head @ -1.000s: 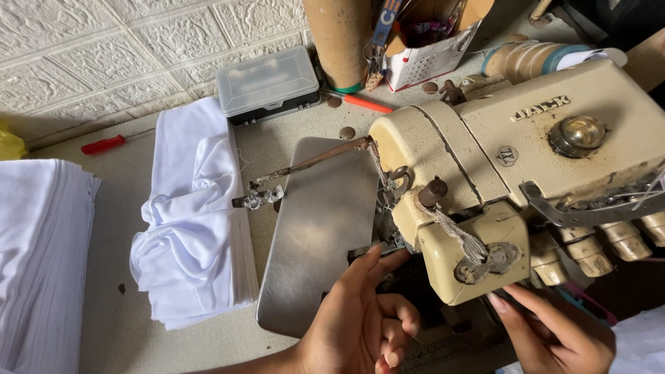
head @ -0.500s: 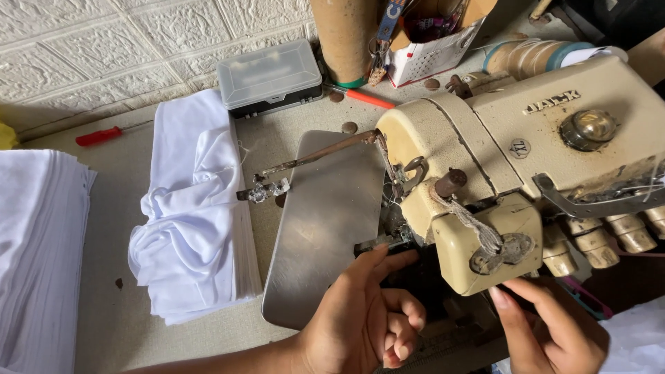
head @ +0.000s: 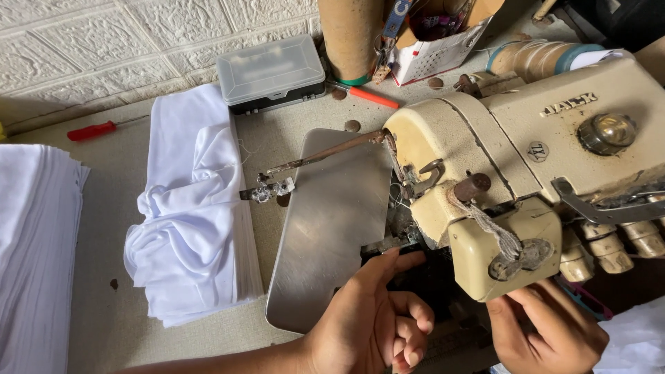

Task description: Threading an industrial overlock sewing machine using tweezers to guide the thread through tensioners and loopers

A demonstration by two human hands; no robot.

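The left hand, at bottom centre, is curling loosely, empty, its forefinger touching the cream sewing machine by the steel plate. The right hand, lower right, is pinching under the machine's front cover; its grip is hidden. Crumpled white cloth is lying centre left.

A garment sewing workshop is indicated by a worn cream industrial sewing machine, stacked white cut fabric pieces, a large brown cardboard thread cone, and a red-handled screwdriver laid on the beige worktable.
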